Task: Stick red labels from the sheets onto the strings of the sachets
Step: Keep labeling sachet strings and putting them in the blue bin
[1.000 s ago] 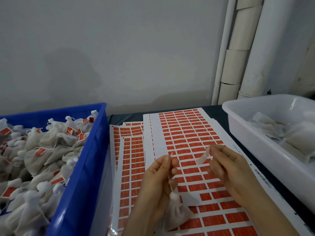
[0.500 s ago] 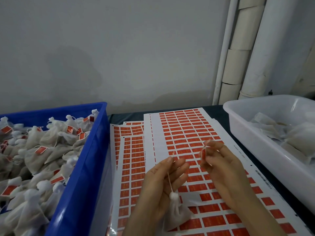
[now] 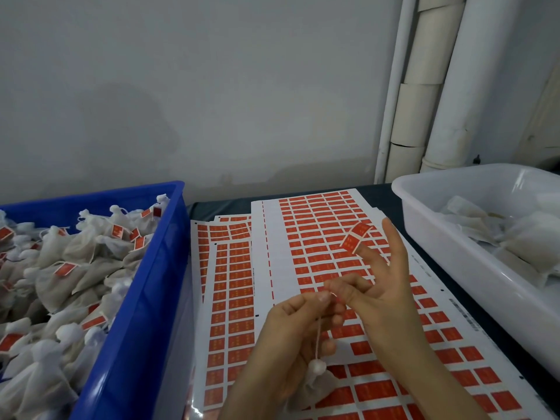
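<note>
Head view, I see the left hand [image 3: 297,325] pinching a thin string [image 3: 318,331]. The gauzy white sachet [image 3: 315,386] dangles below its knot, blurred against the wrist. The right hand [image 3: 381,286] nips the string's top with thumb and forefinger, other fingers splayed, a bent red label [image 3: 356,237] stuck on one fingertip. Glossy sheets [image 3: 318,213] lie beneath, and the frame crops the white tub [image 3: 424,225].

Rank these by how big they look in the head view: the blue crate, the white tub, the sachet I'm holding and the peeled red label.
1. blue crate
2. white tub (both cut off by the frame, so unsure)
3. sachet, partly hidden
4. red label
</note>
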A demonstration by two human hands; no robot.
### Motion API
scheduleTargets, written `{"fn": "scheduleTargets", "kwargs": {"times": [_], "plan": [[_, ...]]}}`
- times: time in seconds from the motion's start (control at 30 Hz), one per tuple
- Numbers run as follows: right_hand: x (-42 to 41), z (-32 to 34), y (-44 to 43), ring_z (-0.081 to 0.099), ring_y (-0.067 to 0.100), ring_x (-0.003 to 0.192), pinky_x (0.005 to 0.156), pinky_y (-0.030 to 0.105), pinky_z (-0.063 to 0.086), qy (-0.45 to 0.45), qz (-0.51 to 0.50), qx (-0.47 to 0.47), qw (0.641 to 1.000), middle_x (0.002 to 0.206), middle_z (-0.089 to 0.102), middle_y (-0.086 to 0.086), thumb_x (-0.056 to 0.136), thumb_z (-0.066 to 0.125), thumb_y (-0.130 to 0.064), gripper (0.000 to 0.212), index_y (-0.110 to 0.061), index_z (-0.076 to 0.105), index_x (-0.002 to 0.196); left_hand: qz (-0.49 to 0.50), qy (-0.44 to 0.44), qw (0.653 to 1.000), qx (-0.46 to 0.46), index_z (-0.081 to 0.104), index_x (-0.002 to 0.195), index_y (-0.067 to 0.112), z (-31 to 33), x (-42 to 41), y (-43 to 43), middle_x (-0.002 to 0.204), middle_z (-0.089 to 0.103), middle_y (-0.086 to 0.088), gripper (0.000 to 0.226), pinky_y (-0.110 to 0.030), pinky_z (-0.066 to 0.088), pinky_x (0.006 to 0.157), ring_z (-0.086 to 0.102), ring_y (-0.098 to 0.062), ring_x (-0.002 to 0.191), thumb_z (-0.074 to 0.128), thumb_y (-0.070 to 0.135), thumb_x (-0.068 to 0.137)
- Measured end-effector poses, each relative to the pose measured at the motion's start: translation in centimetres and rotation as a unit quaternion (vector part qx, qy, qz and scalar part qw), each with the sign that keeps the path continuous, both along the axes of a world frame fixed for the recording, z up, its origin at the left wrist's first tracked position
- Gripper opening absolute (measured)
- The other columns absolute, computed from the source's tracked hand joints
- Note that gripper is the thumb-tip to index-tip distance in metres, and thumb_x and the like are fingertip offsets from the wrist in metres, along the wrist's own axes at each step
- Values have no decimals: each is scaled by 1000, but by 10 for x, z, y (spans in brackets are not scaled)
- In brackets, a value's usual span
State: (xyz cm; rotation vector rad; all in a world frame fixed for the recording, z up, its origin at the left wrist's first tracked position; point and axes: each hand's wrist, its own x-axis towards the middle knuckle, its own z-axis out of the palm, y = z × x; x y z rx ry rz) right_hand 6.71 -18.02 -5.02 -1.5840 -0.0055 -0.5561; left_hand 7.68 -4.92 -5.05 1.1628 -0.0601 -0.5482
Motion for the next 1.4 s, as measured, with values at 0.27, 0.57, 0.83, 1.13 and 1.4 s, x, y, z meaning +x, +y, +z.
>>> {"fn": "scheduleTargets", "kwargs": {"times": [0.27,0.57,0.83,1.13,1.4], "plan": [[2,2,0,57,-18,86,53,3,44,2,-23,-9,1000,110,46,-36,56,71,-43,80,-76,21,109,29,-12,997,69,75,72,18,0,-2,-4,79,72,-8,17,-15,39,37,54,-9,47,65,22,84],[4,-2,-20,68,5,80,74,37,57,58,-50,71,995,89,69,-22,66,57,-54,21,-48,63,85,54,68,996,24,70,92,3,4,-1,-3,67,69,-7,20,-14,39,34,57,-9,43,62,21,87],[-2,-4,-8,62,-7,82,59,6,47,98,83,-83,988,84,67,-28,61,56,-53,24,-57,63,84,87,60,994,-4,75,83,7,2,0,0,65,65,-8,19,-15,43,37,58,-10,48,63,22,83],[-2,-5,-7,63,-9,82,56,0,43,89,61,-92,990,82,68,-23,59,61,-54,48,-45,50,105,80,40,996,17,75,81,10,2,-1,0,65,64,-9,20,-16,44,37,57,-11,50,60,21,88],[-2,-5,-7,63,-8,79,55,-1,41,76,56,-89,992,79,68,-21,61,62,-52,43,-46,50,102,69,29,997,21,75,75,12,3,-1,-1,63,64,-7,21,-16,44,37,58,-11,50,61,21,87]]}}
